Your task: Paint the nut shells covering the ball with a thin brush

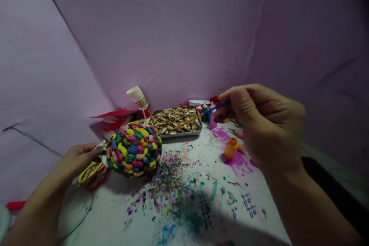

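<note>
We have the ball (134, 150) at the left of centre, on the near side of the tray (184, 134); our left hand (77, 161) pinches it by the white end (103, 152), so that the axis from that end through the ball runs roughly left to right, its many-coloured, knobbly surface turned towards us and its far end pointing rightward; it seems to be held up off the table (115, 211), though its underside is hidden from us. Our right hand (259, 123) is closed around the blue part of the brush (190, 122), fingers and thumb together near its upper end; the brush slants down and leftward from that grip, its tip pointing towards the ball.

The relation that counts, we judge, is the one between tip and ball: the tip shows just beyond the ball's upper right side, apart from it, in front of or over the shells (165, 117) in the tray; how much depth separates them we cannot tell. The left hand is the nearer to the ball; the right hand is well off to its right, with the orange jar (230, 149) below the brush and just left of that hand.
</note>
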Demonstrator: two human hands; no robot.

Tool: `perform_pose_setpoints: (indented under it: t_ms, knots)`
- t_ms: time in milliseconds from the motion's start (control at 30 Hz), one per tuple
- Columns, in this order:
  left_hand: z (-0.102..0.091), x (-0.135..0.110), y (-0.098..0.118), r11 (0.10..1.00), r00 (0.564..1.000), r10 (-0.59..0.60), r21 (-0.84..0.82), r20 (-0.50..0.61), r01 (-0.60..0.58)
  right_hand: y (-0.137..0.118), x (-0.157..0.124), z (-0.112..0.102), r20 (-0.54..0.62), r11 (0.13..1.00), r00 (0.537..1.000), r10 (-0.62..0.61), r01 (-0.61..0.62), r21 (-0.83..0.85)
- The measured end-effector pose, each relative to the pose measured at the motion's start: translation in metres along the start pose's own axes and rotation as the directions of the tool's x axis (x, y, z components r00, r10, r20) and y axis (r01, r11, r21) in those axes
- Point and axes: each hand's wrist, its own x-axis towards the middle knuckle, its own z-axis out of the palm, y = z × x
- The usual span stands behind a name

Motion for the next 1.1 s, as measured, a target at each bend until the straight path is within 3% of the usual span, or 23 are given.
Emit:
perform_pose_setpoints:
  t_ms: [133, 867, 967, 1033, 1100]
  knots:
    - [-0.003, 0.006, -0.002, 0.992, 0.994, -0.112, 0.056, -0.004, 0.112, 0.001, 0.000, 0.001, 0.000, 0.999, 0.999, -0.046, 0.046, -0.003]
    - [0.002, 0.008, -0.002, 0.987, 0.988, -0.151, 0.040, -0.042, 0.153, 0.003, -0.002, -0.001, 0.097, 0.983, 0.990, -0.102, 0.115, -0.142]
    - [0.002, 0.008, -0.002, 0.986, 0.986, -0.158, 0.051, -0.047, 0.160, 0.005, -0.001, 0.001, 0.087, 0.998, 0.996, -0.029, 0.034, -0.051]
    - [0.002, 0.008, 0.000, 0.985, 0.985, -0.164, 0.054, -0.046, 0.166, 0.011, 0.000, 0.007, 0.101, 0.990, 0.991, 0.088, -0.098, 0.103]
    - [0.001, 0.007, 0.002, 0.984, 0.985, -0.169, 0.054, -0.045, 0.172, 0.020, -0.002, 0.016, 0.134, 0.928, 0.965, 0.224, -0.254, 0.274]
